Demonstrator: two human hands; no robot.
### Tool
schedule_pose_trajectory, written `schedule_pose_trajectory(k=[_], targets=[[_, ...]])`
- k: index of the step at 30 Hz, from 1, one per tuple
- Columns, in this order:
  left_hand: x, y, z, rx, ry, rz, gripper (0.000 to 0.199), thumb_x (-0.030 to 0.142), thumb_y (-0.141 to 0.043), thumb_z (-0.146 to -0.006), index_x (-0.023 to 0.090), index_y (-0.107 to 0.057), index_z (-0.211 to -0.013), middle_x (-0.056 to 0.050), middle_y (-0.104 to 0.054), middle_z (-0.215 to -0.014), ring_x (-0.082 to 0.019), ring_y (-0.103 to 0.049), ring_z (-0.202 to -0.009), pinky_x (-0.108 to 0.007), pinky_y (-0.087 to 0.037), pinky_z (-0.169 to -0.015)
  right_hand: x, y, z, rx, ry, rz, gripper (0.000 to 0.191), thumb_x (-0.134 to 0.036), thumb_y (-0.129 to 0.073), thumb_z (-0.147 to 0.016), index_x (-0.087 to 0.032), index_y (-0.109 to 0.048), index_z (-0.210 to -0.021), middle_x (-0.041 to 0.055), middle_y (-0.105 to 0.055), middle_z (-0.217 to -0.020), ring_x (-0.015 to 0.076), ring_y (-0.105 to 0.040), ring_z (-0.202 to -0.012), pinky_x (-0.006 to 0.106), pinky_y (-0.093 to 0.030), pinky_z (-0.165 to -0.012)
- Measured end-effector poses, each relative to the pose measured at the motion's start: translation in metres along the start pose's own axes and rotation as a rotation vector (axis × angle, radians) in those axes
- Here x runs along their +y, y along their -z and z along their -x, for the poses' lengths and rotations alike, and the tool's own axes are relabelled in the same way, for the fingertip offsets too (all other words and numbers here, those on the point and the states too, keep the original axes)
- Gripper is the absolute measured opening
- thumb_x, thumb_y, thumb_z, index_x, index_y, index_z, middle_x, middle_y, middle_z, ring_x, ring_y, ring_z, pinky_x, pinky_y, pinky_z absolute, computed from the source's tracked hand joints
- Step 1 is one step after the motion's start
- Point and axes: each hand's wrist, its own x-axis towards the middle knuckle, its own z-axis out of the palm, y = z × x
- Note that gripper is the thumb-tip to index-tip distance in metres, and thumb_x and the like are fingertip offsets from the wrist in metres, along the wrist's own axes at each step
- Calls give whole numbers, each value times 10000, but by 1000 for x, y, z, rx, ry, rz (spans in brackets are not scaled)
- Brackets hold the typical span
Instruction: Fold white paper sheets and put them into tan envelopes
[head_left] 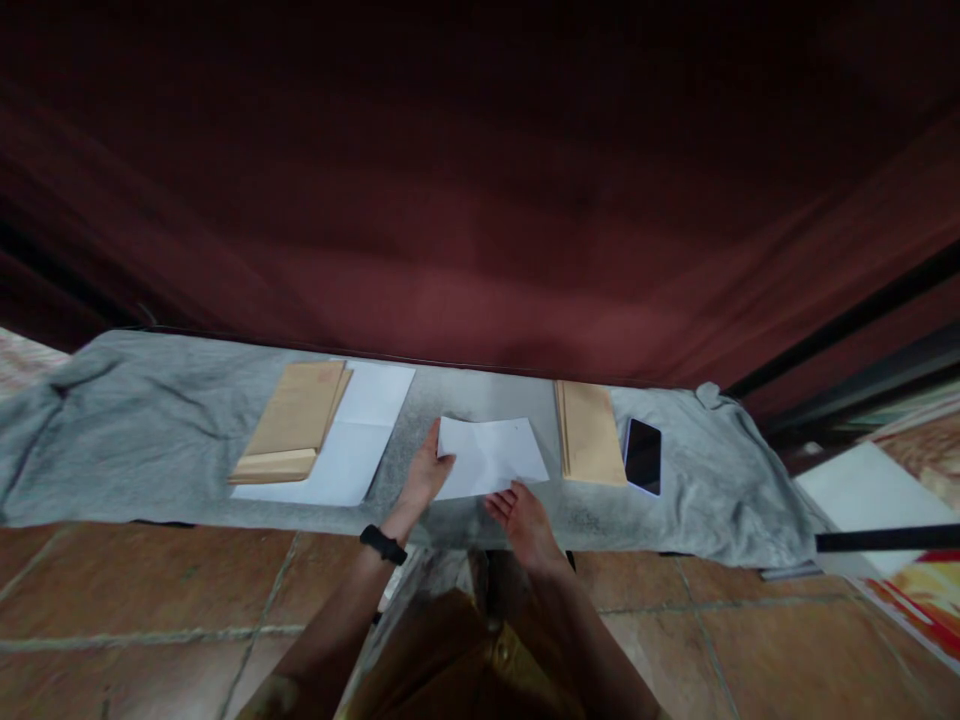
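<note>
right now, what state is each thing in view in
held white paper, slightly bent, in left hand and right hand
left brown envelopes, stacked
large white paper, flat, creased, partly covered
right brown envelopes, stacked
phone, face up, screen dark
grey cloth, rumpled at both ends
black wristband, fastened

The left hand and right hand hold a white paper sheet over a grey cloth. Brown envelopes flank it, the right stack beside a smartphone.

no readable text, no labels, brands or numbers legible, no signs to make out
</note>
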Motion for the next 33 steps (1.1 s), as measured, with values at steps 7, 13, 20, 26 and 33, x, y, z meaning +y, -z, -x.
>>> schedule_pose_trajectory(k=[7, 13, 20, 26, 33], targets=[[-9, 5, -5, -116, -4, -174, 756, 122, -564, -851, 164, -391, -1586, -119, -706, -1336, -268, -709, -1161, -372, -570, -1008, -4, -1, 24, -122, -166, 4, 415, -496, -491, -959, -165, -713, -1076, 154, -799, -1065, 265, -783, -896, 460, -639, -832], [4, -11, 15, 3, -217, -363, 568, 215, -446, -982, 130, -449, -1543, -180, -461, -1603, -302, -429, -1491, -482, -387, -1209, -18, -14, 3, 89, 381, 512, 436, -441, -420, -1037, -230, -699, -1298, 92, -705, -1362, 246, -647, -1275, 445, -504, -1137], [6, -48, 56, -187, -408, -515, 625, 133, -344, -978, 114, -361, -1603, -156, -346, -1675, -250, -251, -1584, -496, -266, -1281, -8, -27, -19, -8, 699, 1302, 521, -238, -346, -1085, -144, -396, -1595, 135, -416, -1642, 229, -348, -1548, 498, -330, -1270], [1, -36, 59, -151, -418, -542, 617, 150, -309, -997, 89, -333, -1611, -159, -354, -1669, -243, -231, -1588, -484, -254, -1284, -2, -16, -16, 44, 689, 1378, 513, -273, -410, -1085, -147, -416, -1583, 155, -423, -1632, 269, -344, -1549, 553, -309, -1255], [-6, -24, 58, -48, -296, -488, 599, 349, -363, -1052, 92, -378, -1593, -190, -403, -1632, -292, -334, -1550, -531, -260, -1272, 0, -5, -18, 147, 659, 1390, 550, -326, -410, -1085, -120, -388, -1594, 184, -392, -1646, 296, -361, -1535, 552, -312, -1236]])
